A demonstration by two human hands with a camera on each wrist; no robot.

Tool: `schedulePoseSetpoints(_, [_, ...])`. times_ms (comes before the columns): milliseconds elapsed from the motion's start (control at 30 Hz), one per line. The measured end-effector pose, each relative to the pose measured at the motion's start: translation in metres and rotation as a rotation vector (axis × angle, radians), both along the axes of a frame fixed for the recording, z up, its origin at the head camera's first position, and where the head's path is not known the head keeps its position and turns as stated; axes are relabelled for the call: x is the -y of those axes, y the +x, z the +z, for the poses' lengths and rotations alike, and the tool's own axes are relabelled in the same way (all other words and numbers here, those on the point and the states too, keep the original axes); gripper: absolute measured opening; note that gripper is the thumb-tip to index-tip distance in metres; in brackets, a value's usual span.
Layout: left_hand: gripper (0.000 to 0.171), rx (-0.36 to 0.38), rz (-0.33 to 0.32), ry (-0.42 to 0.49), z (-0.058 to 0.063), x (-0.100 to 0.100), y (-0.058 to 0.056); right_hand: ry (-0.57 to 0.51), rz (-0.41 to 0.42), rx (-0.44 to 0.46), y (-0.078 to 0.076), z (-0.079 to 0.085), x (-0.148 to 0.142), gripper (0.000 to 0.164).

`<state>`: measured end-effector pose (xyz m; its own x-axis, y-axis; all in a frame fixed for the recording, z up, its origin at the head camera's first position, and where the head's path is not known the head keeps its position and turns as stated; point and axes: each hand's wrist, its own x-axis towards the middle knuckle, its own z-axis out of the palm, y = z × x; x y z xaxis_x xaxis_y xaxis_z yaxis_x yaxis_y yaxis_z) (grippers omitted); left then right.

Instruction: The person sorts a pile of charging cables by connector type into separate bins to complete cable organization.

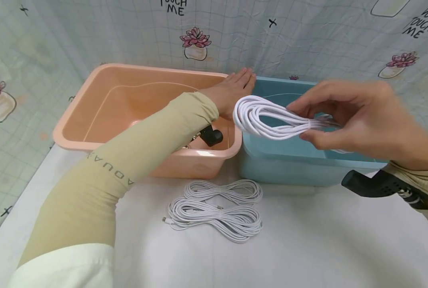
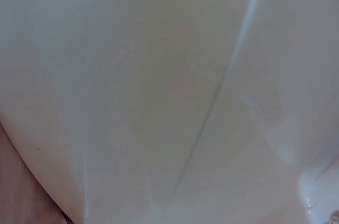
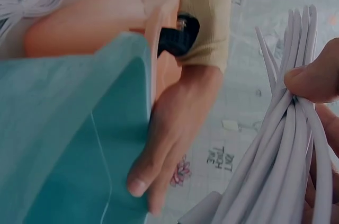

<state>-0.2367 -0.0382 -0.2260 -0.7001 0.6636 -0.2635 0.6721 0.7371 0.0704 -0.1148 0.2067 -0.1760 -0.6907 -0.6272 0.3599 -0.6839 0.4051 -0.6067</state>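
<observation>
A coiled white cable (image 1: pixel 259 120), bound at its middle, hangs over the blue bin (image 1: pixel 289 168). My right hand (image 1: pixel 361 120) pinches it near the binding between thumb and fingers; the right wrist view shows the thumb pressed on the strands (image 3: pixel 275 144). Fairly straight fingers of my left hand (image 1: pixel 232 90) rest over the back of the rims where the peach bin (image 1: pixel 185 166) and the blue bin meet. The left wrist view shows mostly a blurred pale surface.
Two more bundled white cables, one farther (image 1: pixel 243 190) and one nearer (image 1: pixel 217 218), lie on the white-covered table (image 1: pixel 156 260) before the bins. A patterned curtain (image 1: pixel 127 36) hangs behind. Black wrist-worn devices are on both wrists, the right one (image 1: pixel 372 184) near the blue bin's front.
</observation>
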Motion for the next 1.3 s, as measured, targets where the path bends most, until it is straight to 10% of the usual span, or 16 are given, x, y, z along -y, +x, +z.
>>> schedulePoseSetpoints(333, [0.101, 0.048, 0.124, 0.045, -0.002, -0.007, 0.000, 0.156, -0.201, -0.119, -0.031, -0.002, -0.020, 0.060])
schedulePoseSetpoints(1300, [0.107, 0.028, 0.151, 0.010, -0.005, -0.012, 0.001, 0.133, -0.399, 0.159, -0.105, -0.033, -0.044, 0.042])
